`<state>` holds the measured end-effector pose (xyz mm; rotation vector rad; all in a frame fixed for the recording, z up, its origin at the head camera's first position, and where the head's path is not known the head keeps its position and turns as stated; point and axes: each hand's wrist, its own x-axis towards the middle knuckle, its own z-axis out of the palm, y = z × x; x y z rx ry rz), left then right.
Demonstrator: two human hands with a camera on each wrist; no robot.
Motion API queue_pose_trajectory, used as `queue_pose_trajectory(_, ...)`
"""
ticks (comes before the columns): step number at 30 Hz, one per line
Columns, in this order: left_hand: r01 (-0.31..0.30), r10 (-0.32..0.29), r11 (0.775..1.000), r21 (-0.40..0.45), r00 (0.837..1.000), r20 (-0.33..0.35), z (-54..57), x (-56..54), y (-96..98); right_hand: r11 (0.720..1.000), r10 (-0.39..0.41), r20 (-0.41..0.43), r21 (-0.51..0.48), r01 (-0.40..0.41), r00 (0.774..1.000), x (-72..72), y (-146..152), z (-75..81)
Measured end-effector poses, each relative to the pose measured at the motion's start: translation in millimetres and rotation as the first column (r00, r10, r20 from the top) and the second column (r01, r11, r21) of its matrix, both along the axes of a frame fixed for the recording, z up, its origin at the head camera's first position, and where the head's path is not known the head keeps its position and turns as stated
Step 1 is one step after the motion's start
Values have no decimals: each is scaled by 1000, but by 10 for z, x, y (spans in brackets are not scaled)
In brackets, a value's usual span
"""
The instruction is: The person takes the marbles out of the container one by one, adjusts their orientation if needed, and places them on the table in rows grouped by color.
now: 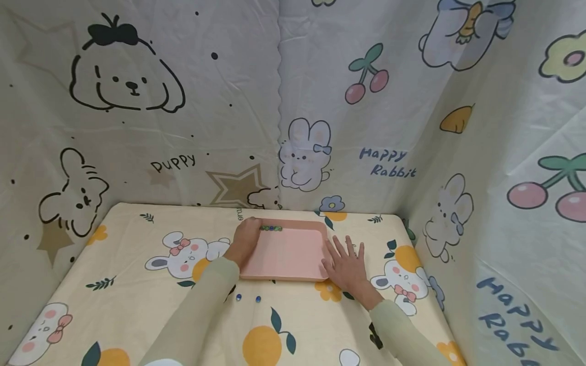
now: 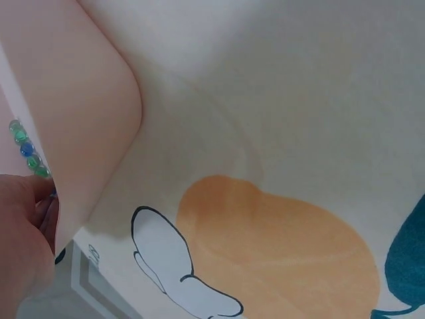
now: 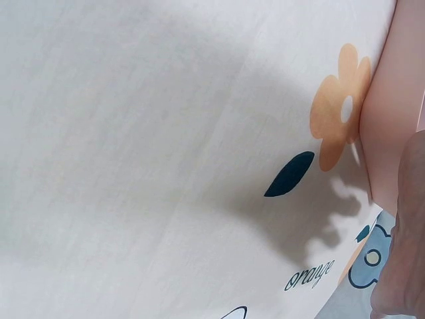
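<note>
A shallow pink tray [image 1: 286, 254] lies on the patterned cloth. Several green and blue glass marbles [image 1: 272, 229] sit in a row along its far wall, starting from the left. At that left end, my left hand [image 1: 245, 236] reaches over the tray's corner with fingers curled, pinching what looks like a blue marble [image 2: 54, 193] mostly hidden by the fingertips. My right hand [image 1: 346, 264] spreads its fingers beside the tray's right side, touching it near the rim. Two blue marbles, a left one [image 1: 238, 297] and a right one [image 1: 258, 299], lie on the cloth in front of the tray.
The table cloth [image 1: 183, 325] carries printed rabbits, oranges and leaves. Printed curtains [image 1: 220, 117] hang behind the table and along its sides. Both forearms in light sleeves extend over the near part of the table.
</note>
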<state>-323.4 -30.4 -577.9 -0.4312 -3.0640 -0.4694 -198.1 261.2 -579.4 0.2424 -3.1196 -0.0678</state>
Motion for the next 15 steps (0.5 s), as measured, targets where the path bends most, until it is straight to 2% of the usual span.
queue_pose_trajectory(5, -6, 6, 1000, -5, 1000, 3, 23, 16, -17, 1000, -4, 28, 16, 4, 1000, -6, -17, 29)
queue_pose_trajectory(11, 4, -4, 999, 32, 1000, 7, 32, 66, -26, 1000, -14, 32, 22, 13, 999, 1, -20, 25)
queue_pose_trajectory(14, 6, -7, 998, 63, 1000, 9, 58, 117, -27, 1000, -10, 22, 21, 9, 1000, 2, -17, 15)
queue_pose_trajectory(15, -2, -1, 995, 98, 999, 32, 68, 139, -29, 1000, -7, 17, 18, 6, 1000, 2, -16, 13)
